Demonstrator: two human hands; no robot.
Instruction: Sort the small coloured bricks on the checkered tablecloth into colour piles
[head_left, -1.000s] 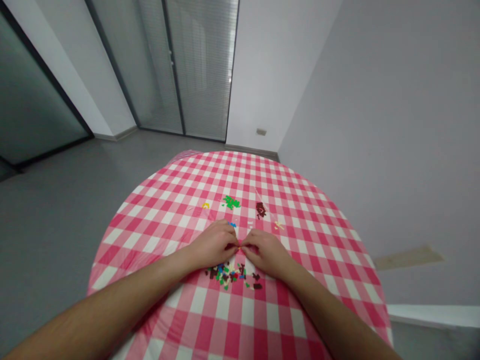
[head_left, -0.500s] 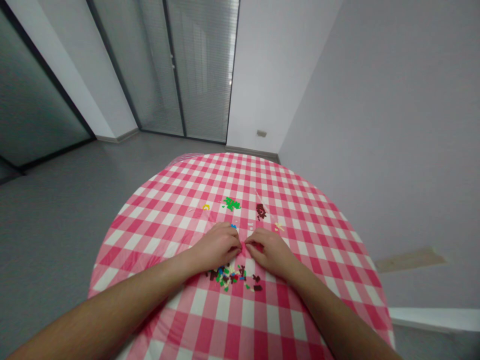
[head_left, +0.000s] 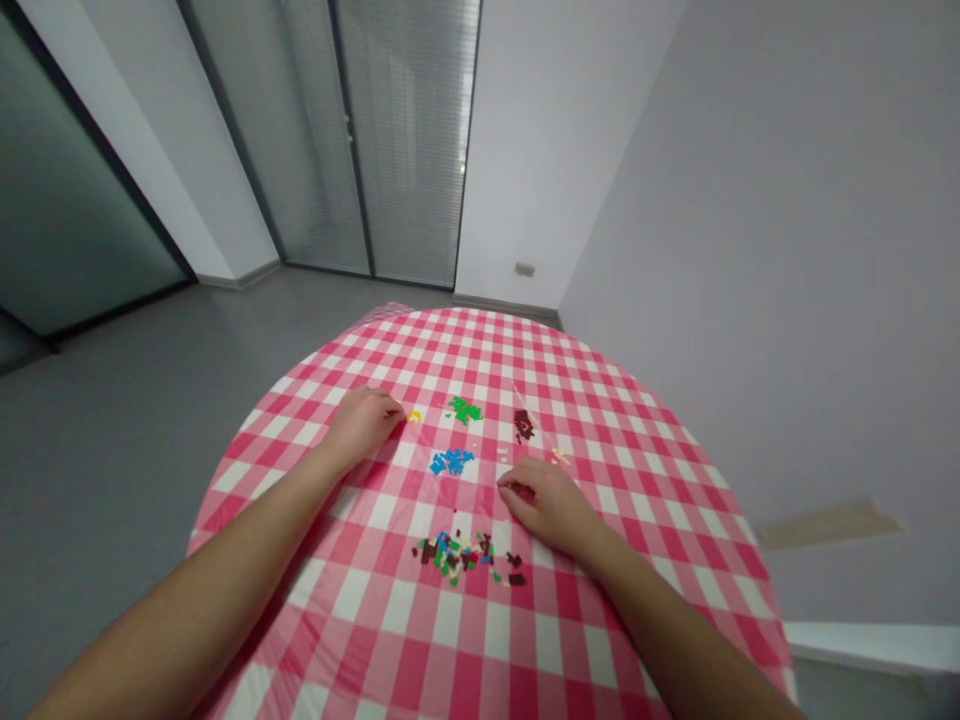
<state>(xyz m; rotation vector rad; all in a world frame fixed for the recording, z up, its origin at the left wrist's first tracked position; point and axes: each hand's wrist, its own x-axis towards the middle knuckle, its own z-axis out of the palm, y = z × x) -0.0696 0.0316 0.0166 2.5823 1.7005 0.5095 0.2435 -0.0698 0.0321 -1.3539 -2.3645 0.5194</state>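
My left hand (head_left: 366, 425) is closed at the left edge of the small yellow pieces (head_left: 414, 416); whatever its fingertips hold is too small to make out. Its fingers point right. My right hand (head_left: 547, 500) hovers or rests right of the centre, thumb and fingers pinched, contents too small to tell. Blue pieces (head_left: 452, 461) lie between the hands. Green pieces (head_left: 465, 409) and dark brown pieces (head_left: 523, 425) form separate piles farther back. Cream pieces (head_left: 559, 456) are just beyond my right hand. A mixed-colour pile (head_left: 457, 556) is nearest to me.
A red and white checked cloth (head_left: 420, 660) covers the round table. Behind it are glass partitions (head_left: 405, 150) and a pale wall (head_left: 540, 150) with a socket (head_left: 524, 269). Another wall (head_left: 795, 300) stands at the right.
My left hand has moved left and away from me, from near my right hand to the yellow pieces, uncovering the blue pile. My right hand has shifted slightly right.
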